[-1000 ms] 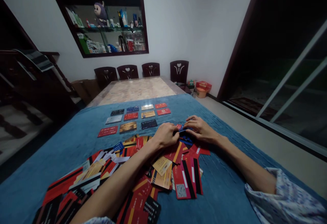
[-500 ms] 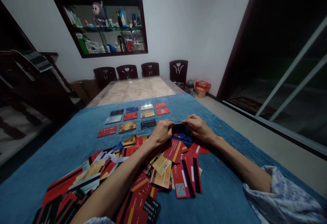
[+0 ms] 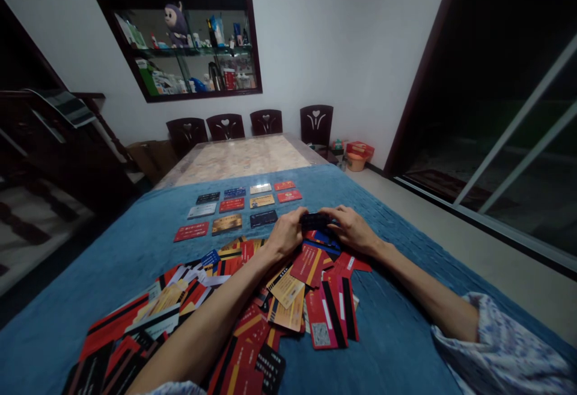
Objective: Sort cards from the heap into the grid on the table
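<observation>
A dark card [image 3: 315, 221] is held just above the far edge of a big loose pile of cards [image 3: 252, 299], red, orange, black and blue. My left hand [image 3: 287, 235] pinches its left end and my right hand [image 3: 349, 226] pinches its right end, so both hands are closed on it. Beyond my hands, several cards lie face up in neat rows [image 3: 238, 205] on the blue blanket [image 3: 396, 323].
The blue blanket covers the near part of a long table; its bare marble top [image 3: 243, 157] runs on to several dark chairs [image 3: 225, 125] by the wall. A wall niche with shelves [image 3: 180, 46] hangs above. A glass sliding door [image 3: 518, 142] is at right.
Both hands lifted a dark card off the pile's far edge and moved it slightly away from me; a second ago they were working at a blue card lying on the pile.
</observation>
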Motion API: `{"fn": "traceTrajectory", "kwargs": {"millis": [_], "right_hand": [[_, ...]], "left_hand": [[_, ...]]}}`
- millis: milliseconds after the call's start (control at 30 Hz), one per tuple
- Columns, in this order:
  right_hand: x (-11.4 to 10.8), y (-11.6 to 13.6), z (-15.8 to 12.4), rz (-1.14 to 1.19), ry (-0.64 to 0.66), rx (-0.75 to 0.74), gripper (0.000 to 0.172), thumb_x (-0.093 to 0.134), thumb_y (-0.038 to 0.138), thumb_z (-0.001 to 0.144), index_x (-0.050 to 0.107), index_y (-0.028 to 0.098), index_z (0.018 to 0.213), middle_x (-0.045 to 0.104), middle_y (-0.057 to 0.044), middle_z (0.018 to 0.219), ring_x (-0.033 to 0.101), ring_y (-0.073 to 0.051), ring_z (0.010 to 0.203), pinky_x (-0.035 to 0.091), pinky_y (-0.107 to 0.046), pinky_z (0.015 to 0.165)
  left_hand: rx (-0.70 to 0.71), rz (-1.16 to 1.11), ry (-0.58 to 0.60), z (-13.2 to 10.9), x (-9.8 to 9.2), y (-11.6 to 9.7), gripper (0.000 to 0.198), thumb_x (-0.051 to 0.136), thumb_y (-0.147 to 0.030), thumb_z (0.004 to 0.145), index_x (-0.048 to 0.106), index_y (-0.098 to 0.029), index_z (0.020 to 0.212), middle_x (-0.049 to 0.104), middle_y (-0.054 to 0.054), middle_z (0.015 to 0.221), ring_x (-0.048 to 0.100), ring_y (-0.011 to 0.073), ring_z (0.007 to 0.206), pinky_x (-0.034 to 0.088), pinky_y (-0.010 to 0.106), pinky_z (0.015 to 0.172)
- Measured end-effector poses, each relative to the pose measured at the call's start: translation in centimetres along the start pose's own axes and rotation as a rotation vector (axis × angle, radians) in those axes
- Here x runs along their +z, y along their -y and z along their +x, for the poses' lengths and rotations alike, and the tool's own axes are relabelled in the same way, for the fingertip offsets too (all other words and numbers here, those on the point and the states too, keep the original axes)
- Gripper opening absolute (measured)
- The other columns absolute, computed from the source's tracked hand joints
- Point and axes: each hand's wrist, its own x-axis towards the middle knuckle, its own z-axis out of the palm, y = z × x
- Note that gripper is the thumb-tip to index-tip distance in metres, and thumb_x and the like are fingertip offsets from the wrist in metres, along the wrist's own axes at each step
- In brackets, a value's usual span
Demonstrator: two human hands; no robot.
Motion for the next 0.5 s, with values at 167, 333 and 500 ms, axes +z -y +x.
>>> {"fn": "traceTrajectory", "kwargs": {"millis": [167,333,500], "right_hand": [[0.4,-0.2,-0.1,-0.03,0.037,-0.011,0.052,0.055,0.014,0.086,0.049,0.023,0.137,0.068,-0.01,0.112,0.057,-0.025,0.098,0.044,-0.04,0.087],[0.8,-0.4,0.0,-0.058,0.025,-0.015,0.052,0.055,0.014,0.086,0.048,0.024,0.137,0.068,-0.009,0.115,0.056,-0.025,0.098,0.042,-0.04,0.087],[0.8,-0.2,0.1,-0.101,0.023,-0.023,0.05,0.052,0.015,0.089,0.047,0.019,0.138,0.068,-0.01,0.11,0.055,-0.026,0.098,0.041,-0.04,0.085]], "left_hand": [[-0.041,0.086,0.063,-0.2,-0.1,-0.4,0.047,0.045,-0.002,0.077,0.052,-0.016,0.121,0.069,0.012,0.104,0.065,0.0244,0.095,0.05,0.033,0.084],[-0.095,0.184,0.106,-0.3,-0.3,-1.0,0.05,0.046,-0.003,0.077,0.049,-0.016,0.126,0.068,0.014,0.104,0.065,0.0269,0.095,0.05,0.037,0.084],[-0.095,0.216,0.108,-0.2,-0.3,-1.1,0.051,0.043,-0.002,0.077,0.049,-0.015,0.127,0.069,0.014,0.101,0.065,0.0267,0.093,0.05,0.037,0.083]]}}
